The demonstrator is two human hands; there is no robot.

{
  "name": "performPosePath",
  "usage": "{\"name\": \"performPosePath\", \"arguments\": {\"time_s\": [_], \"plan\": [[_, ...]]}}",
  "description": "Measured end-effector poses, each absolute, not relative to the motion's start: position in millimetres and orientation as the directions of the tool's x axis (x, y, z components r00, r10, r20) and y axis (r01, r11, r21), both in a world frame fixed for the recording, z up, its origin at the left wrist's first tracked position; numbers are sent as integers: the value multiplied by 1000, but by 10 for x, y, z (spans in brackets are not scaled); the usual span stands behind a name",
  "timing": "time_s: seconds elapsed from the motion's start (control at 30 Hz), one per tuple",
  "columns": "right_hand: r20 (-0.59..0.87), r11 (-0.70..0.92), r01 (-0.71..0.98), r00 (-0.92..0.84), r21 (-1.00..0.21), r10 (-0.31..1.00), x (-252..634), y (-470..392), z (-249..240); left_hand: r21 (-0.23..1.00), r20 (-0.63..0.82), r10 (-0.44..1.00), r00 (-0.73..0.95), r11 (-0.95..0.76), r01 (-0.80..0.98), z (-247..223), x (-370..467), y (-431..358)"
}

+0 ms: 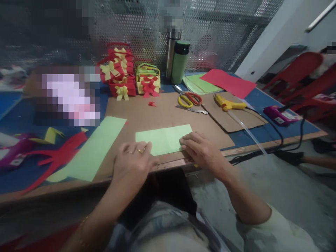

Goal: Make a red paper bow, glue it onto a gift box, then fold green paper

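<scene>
A light green paper strip (165, 139) lies crosswise near the table's front edge, with a faint crease down its middle. My left hand (133, 155) has its fingers curled on the strip's left end. At the right end, my right hand (199, 148) closes with its fingers together on the paper; its thumb is hidden. Under the strip is a brown cardboard sheet (152, 117). A longer green paper piece (101, 150) lies to the left, beside red paper cutouts (61, 154).
Scissors (187, 99) and a yellow glue gun (228, 103) rest beyond my right hand, the gun on smaller cardboard (233, 120). Red paper baskets (120, 73), a yellow basket (148, 82) and a green bottle (180, 63) stand behind. A purple box (282, 115) with cables sits right.
</scene>
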State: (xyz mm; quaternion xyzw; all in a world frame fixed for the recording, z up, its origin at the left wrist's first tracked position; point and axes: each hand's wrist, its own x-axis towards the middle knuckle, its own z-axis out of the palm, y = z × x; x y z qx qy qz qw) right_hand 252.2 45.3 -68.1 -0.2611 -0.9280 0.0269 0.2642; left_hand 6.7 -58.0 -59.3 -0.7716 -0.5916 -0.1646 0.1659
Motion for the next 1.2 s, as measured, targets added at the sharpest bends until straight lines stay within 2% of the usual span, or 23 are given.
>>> {"name": "performPosePath", "arguments": {"time_s": [0.2,0.47,0.6,0.77,0.93,1.07,1.2], "plan": [[449,816,574,-713,-68,539,2473,205,-828,-168,418,843,338,-295,941,-716,40,-675],[514,858,478,-697,-186,500,2611,233,-1006,-191,462,822,332,-273,943,-882,87,-792],[503,868,476,-720,-144,478,2606,262,-1010,-212,495,794,353,-284,935,-916,45,-741],[539,872,477,-709,-110,455,2576,256,-1040,-237,439,837,325,-241,941,-888,75,-722],[440,807,561,-688,-183,578,2494,470,-827,-170,373,901,221,-168,971,-687,125,-630],[448,801,574,-679,-171,582,2238,853,-498,-95,367,917,156,-129,987,-527,77,-407],[328,814,547,-746,-196,580,1975,1037,-381,-58,403,904,140,-127,990,-575,42,-274]]}}
